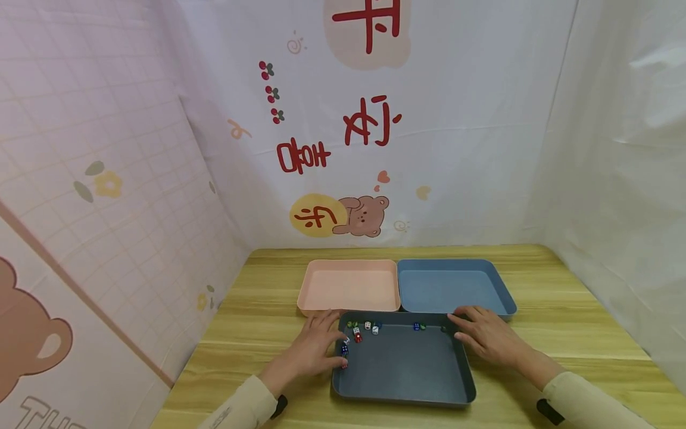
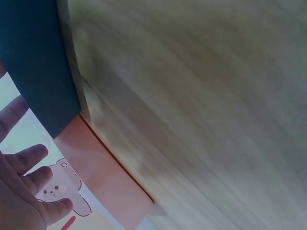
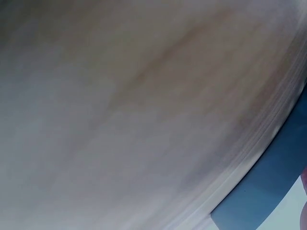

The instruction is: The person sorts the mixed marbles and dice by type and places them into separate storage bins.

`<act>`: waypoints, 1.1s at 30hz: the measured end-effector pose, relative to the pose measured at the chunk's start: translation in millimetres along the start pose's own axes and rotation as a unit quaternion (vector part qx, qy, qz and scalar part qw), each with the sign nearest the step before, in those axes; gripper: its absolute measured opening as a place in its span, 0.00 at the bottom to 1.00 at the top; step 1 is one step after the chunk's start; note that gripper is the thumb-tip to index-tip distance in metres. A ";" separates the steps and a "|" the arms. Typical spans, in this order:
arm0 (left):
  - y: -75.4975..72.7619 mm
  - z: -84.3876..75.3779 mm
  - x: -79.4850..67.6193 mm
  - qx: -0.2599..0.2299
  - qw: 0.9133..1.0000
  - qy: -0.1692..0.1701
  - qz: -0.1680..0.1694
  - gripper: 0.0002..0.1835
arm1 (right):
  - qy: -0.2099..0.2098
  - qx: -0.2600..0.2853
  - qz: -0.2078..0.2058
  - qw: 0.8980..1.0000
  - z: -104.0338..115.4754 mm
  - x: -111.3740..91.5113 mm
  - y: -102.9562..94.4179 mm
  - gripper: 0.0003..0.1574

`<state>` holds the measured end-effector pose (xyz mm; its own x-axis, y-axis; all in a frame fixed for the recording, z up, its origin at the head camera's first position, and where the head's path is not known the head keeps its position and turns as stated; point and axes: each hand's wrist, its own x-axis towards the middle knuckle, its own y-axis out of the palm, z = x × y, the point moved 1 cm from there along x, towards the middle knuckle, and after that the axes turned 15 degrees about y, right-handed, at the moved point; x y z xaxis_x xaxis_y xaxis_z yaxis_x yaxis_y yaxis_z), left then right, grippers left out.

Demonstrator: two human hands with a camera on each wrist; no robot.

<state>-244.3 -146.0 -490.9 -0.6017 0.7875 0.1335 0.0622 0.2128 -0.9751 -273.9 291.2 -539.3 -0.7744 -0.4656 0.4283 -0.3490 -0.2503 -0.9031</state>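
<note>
A dark grey tray [image 1: 404, 363] lies nearest the person, with several small dice inside. White dice [image 1: 367, 325], a red die [image 1: 358, 338] and green dice [image 1: 352, 325] cluster in its back left corner. Blue dice [image 1: 345, 350] lie along the left wall, close to my left hand [image 1: 312, 345]. That hand rests at the left rim, fingers spread and thumb reaching over the wall; the left wrist view shows its fingers apart. At the back right corner, my right hand [image 1: 490, 335] lays its fingertips on the rim. Another blue die [image 1: 416, 326] sits by the back wall.
Behind the dark tray stand a pink tray [image 1: 351, 286] and a blue tray [image 1: 450, 286], side by side. The wood-grain table [image 1: 568, 298] runs back to a printed white cloth [image 1: 455, 149], which also hangs at both sides.
</note>
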 end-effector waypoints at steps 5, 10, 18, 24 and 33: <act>1.2 -5.5 -2.5 -0.009 1.000 -0.012 -0.001 0.22 | 0.001 0.002 0.001 1.000 0.2 -0.3 0.5 0.27; 4.0 -10.7 -3.7 -0.006 1.000 -0.012 -0.008 0.16 | 0.001 0.005 0.002 1.000 -0.4 -0.2 1.8 0.27; 10.4 -10.5 -3.8 0.024 0.999 0.000 -0.025 0.13 | 0.001 0.009 -0.002 1.000 -0.4 -0.1 1.6 0.27; 11.0 -11.1 -2.3 0.035 0.999 -0.009 -0.024 0.12 | 0.001 0.008 -0.003 1.000 0.7 0.2 0.7 0.26; 8.1 -16.3 2.4 0.058 0.998 -0.013 -0.012 0.09 | 0.006 0.011 0.000 1.000 1.4 -0.8 0.1 0.26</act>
<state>-232.3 -132.9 -495.5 -0.6220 0.7678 0.1539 -0.0437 0.1622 -0.9858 -272.6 290.3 -539.7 -0.7804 -0.4563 0.4275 -0.3369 -0.2691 -0.9022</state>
